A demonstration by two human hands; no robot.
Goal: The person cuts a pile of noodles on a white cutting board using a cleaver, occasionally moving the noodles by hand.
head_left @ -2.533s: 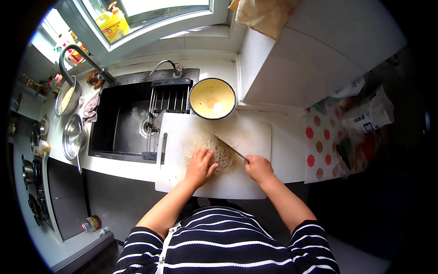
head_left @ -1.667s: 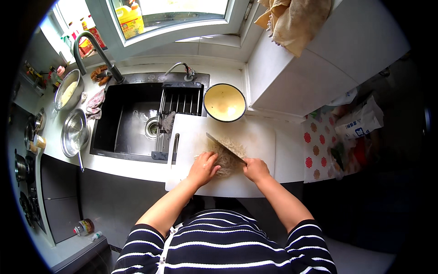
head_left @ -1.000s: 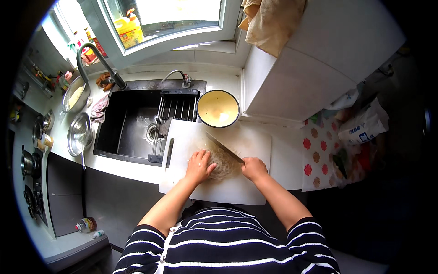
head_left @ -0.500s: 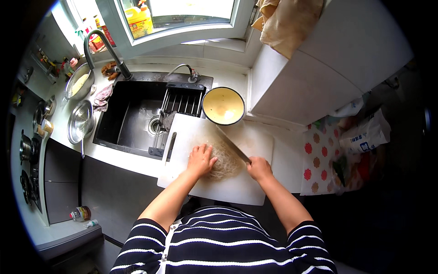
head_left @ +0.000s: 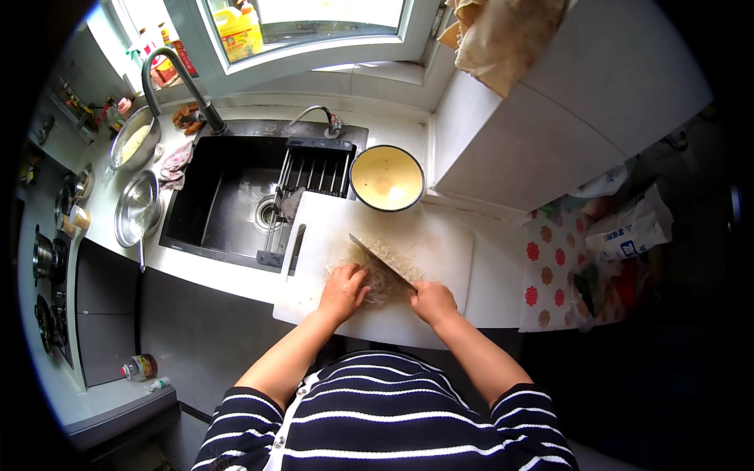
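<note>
A heap of pale, translucent noodles (head_left: 380, 287) lies on the white cutting board (head_left: 424, 326), with small chopped pieces scattered at its far side. My right hand (head_left: 433, 302) is closed round the handle of a kitchen knife (head_left: 385, 261), whose blade slants up to the left across the heap. On the heap's left side rests my left hand (head_left: 342, 293), fingers bent and holding the noodles beside the blade. How much is under those fingers is hidden. Just beyond the board stands a yellow-lined bowl (head_left: 386, 179) with a dark rim.
The black sink (head_left: 228, 204) lies left of the board, with a drying rack (head_left: 312, 173) across its right side. A steel strainer (head_left: 140, 208) and a basin (head_left: 135, 140) sit farther left. A white wall cabinet (head_left: 542, 133) juts in at the right, near bags (head_left: 628, 228).
The knife and my right hand have moved nearer and to the left, over the heap. My left hand has drawn slightly nearer with its fingers more bent. More chopped pieces lie beyond the blade.
</note>
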